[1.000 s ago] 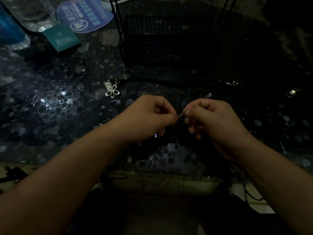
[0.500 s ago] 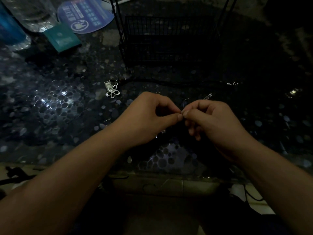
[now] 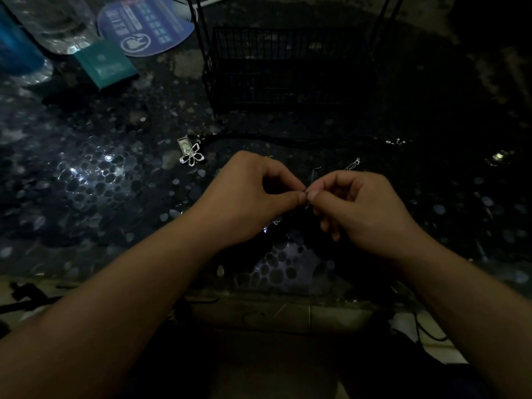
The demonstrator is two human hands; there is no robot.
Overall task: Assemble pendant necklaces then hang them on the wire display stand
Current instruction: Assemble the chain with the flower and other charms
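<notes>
My left hand [image 3: 256, 194] and my right hand [image 3: 357, 203] meet fingertip to fingertip above the dark pebble-patterned table. Between them they pinch a small metal necklace piece [image 3: 307, 194]; a thin wire end sticks up from it. What hangs below is hard to make out, apart from a glint under my left hand. A silver flower pendant [image 3: 192, 156] lies on the table to the left. A black cord [image 3: 288, 138] runs across behind my hands. The black wire display stand [image 3: 276, 67] sits at the back.
A short silver chain [image 3: 351, 165] lies just past my right hand, and a small clasp [image 3: 397, 141] lies farther right. A teal box [image 3: 105, 64], a blue round fan [image 3: 146, 24] and a clear bottle [image 3: 54, 21] are at the back left.
Both hands have drawn slightly closer and shifted a little; the pinch on the small piece stays.
</notes>
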